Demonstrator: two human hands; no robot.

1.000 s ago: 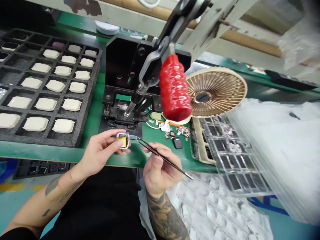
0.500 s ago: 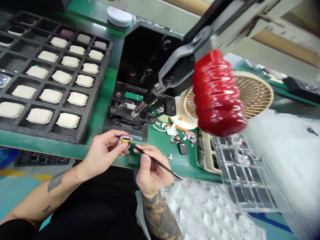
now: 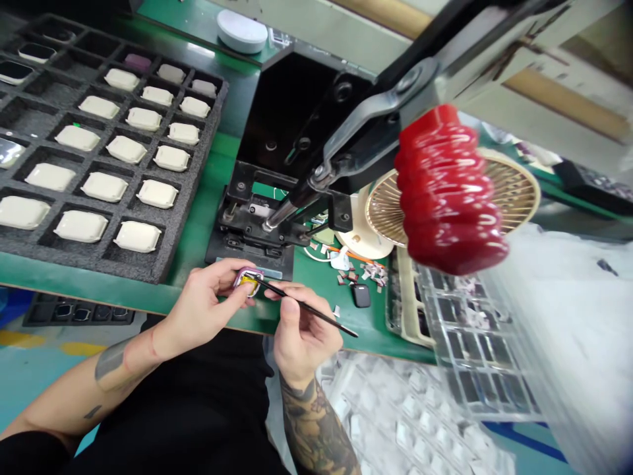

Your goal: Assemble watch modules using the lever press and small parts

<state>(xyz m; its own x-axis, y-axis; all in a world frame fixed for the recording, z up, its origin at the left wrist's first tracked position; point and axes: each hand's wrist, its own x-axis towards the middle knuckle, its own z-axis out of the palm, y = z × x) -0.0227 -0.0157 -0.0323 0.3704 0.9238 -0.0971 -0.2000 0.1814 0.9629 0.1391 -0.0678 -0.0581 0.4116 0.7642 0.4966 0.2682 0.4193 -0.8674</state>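
Near the front edge of the green bench, my left hand [image 3: 205,307] is closed on a small purple-rimmed watch case [image 3: 248,282]. Its open side faces up and shows a yellow part inside. My right hand [image 3: 304,330] pinches a thin black tweezers-like tool [image 3: 316,313] like a pen. The tool's tip reaches into the case, beside the left thumb; exactly what it touches is too small to tell. Just behind the case stands a black hand press [image 3: 257,224] with a red ribbed handle [image 3: 448,191].
A dark foam tray [image 3: 165,254] with several cream-coloured pieces lies on the left. Right of the press are a fan [image 3: 519,191], scattered small scraps [image 3: 373,274] and a black square piece [image 3: 361,295]. Clear plastic trays [image 3: 475,336] overhang the bench's right side.
The tool's tip has moved up and left within the case, and its rear end has risen slightly. Both hands keep their hold. The camera view has shifted a little.
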